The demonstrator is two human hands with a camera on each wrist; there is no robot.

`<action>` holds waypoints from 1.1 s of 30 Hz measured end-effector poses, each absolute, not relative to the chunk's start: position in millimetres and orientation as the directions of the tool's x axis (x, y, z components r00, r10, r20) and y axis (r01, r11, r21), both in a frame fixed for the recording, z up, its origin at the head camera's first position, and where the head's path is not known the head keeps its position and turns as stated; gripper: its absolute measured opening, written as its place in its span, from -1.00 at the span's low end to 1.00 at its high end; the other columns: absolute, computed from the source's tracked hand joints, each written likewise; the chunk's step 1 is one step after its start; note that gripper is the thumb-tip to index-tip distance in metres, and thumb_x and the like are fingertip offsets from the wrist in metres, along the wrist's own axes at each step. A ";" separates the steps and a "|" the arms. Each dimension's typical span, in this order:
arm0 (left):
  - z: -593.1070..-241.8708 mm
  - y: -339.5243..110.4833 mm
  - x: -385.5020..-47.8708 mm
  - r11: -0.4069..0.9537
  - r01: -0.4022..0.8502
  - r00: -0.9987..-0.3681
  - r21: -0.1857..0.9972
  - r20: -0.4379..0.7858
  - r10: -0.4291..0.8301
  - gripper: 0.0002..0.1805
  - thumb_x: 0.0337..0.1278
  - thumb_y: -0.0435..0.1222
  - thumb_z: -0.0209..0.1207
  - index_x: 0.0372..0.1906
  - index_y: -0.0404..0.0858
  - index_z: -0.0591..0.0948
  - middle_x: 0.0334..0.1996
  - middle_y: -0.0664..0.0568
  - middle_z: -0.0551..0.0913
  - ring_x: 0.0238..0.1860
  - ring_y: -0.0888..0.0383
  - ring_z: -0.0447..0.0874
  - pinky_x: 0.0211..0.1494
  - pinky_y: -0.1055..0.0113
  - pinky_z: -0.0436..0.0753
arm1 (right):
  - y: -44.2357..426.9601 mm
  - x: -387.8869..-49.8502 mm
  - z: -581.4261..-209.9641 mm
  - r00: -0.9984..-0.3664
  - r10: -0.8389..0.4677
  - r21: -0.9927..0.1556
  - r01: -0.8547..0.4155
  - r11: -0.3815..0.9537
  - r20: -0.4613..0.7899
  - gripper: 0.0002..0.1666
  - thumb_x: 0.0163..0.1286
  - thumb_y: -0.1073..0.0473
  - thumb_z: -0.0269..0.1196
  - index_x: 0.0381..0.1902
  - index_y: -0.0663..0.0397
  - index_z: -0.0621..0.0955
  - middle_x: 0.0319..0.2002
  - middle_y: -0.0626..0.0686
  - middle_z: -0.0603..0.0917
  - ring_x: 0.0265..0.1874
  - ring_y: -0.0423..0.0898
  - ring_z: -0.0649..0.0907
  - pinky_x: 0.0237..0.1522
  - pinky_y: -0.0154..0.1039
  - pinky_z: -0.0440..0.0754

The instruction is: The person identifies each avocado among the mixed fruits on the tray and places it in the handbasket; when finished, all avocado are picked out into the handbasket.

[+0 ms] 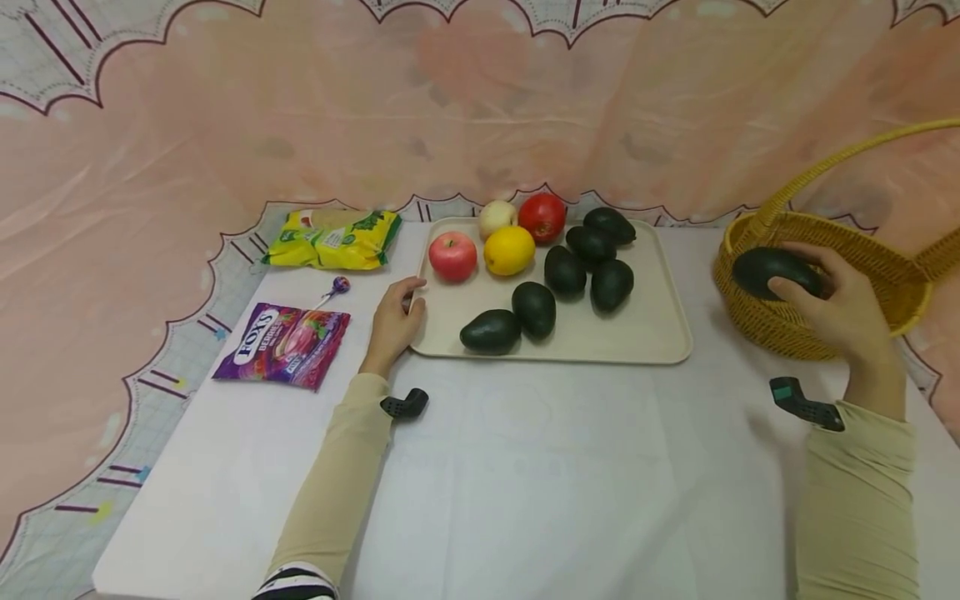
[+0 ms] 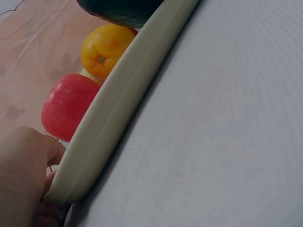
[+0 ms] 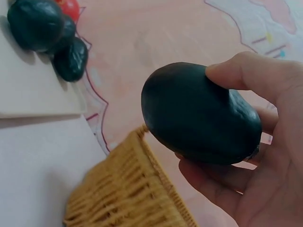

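Observation:
My right hand grips a dark green avocado over the yellow wicker basket. In the right wrist view, the thumb lies on top of the avocado and the fingers are beneath it. At the left edge of the beige tray, my left hand holds the rim with bent fingers, partly hidden in the left wrist view. Several more avocados lie on the tray. Behind them are a pink-red apple, an orange-yellow fruit, a pale round fruit and a red fruit.
Left of the tray lie a yellow-green snack packet, a wrapped lollipop and a purple FOX'S candy bag. The basket's tall handle arches up on the right. A patterned pink cloth hangs behind the white table.

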State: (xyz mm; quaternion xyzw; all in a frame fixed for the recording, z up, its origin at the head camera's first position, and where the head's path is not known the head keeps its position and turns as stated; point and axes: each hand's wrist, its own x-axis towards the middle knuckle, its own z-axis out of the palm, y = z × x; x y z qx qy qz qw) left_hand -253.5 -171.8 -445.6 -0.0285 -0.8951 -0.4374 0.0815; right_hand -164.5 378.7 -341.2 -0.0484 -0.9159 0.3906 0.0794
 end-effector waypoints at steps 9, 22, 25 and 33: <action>-443.0 -170.3 -253.6 0.616 0.120 -0.986 0.779 0.166 -0.017 -0.60 0.22 -0.34 0.00 0.17 -0.17 0.50 0.28 -0.08 0.40 0.12 -0.01 0.44 0.14 0.10 0.48 | 392.6 -167.0 -351.0 -0.954 0.281 -0.768 0.103 0.633 0.104 -0.31 0.29 -0.05 0.20 0.36 -0.45 0.28 0.32 -0.19 0.30 -0.13 -0.46 0.40 -0.37 -0.66 0.33; -440.9 -170.1 -251.2 0.625 0.134 -0.984 0.769 0.178 -0.008 -0.58 0.11 -0.43 -0.03 0.10 -0.22 0.54 0.30 -0.10 0.39 0.15 -0.04 0.45 0.12 0.10 0.47 | 399.1 -177.1 -364.6 -0.970 0.242 -0.631 0.182 0.754 0.009 -0.07 0.24 -0.23 0.18 0.40 0.14 0.19 0.26 0.35 0.26 0.01 0.08 0.39 -0.21 -0.29 0.42; -441.8 -171.2 -250.8 0.633 0.135 -0.983 0.763 0.182 -0.009 -0.61 0.11 -0.43 -0.03 0.06 -0.23 0.57 0.30 -0.10 0.39 0.14 -0.03 0.46 0.12 0.10 0.47 | 396.9 -178.1 -367.0 -0.977 0.212 -0.618 0.184 0.764 -0.029 -0.01 0.25 -0.25 0.15 0.39 0.28 0.12 0.24 0.47 0.24 0.13 0.35 0.29 -0.08 0.14 0.38; -442.8 -170.4 -251.1 0.623 0.147 -0.981 0.768 0.193 -0.007 -0.64 0.12 -0.41 -0.02 0.01 -0.23 0.60 0.29 -0.10 0.40 0.15 -0.04 0.47 0.13 0.11 0.48 | 396.4 -177.7 -368.2 -0.985 0.159 -0.591 0.166 0.789 -0.064 -0.05 0.27 -0.26 0.12 0.36 0.30 0.16 0.23 0.51 0.23 0.16 0.44 0.25 0.00 0.36 0.30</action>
